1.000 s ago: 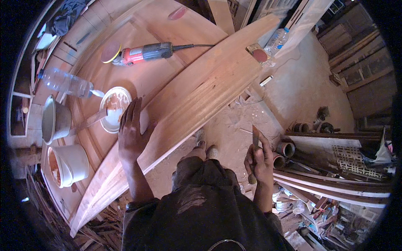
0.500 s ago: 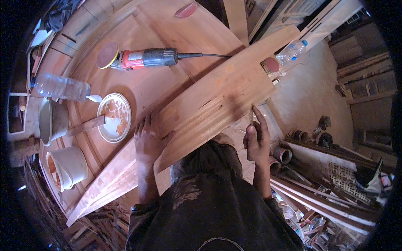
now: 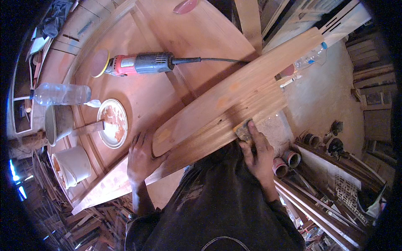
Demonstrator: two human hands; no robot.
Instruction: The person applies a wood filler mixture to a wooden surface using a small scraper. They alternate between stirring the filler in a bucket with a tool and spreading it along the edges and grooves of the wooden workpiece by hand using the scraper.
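Observation:
A long wooden board (image 3: 226,100), pale with orange-tan patches and a few small dark holes, lies slantwise in front of me. Its rounded left end is beside my left hand (image 3: 142,161), whose fingers bend over the far side while the thumb stretches along the wood. My right hand (image 3: 258,154) pinches a small flat squarish piece (image 3: 242,129), grey-faced with tan smears and edges. That piece touches or nearly touches the board's near edge; whether it is a scraper or a sanding pad I cannot tell.
An angle sander (image 3: 138,62) lies on the wooden work surface (image 3: 155,96). Left of the board are a filler-smeared white lid (image 3: 109,136) with a flat stick (image 3: 88,128), a water bottle (image 3: 63,93) and a white bucket (image 3: 77,166). Several cans (image 3: 292,158) and timber strips lie at right.
My right hand has moved left along the board's near edge and turned, so the flat piece shows its face. The left hand stays at the board's left end; the whole view has shifted slightly.

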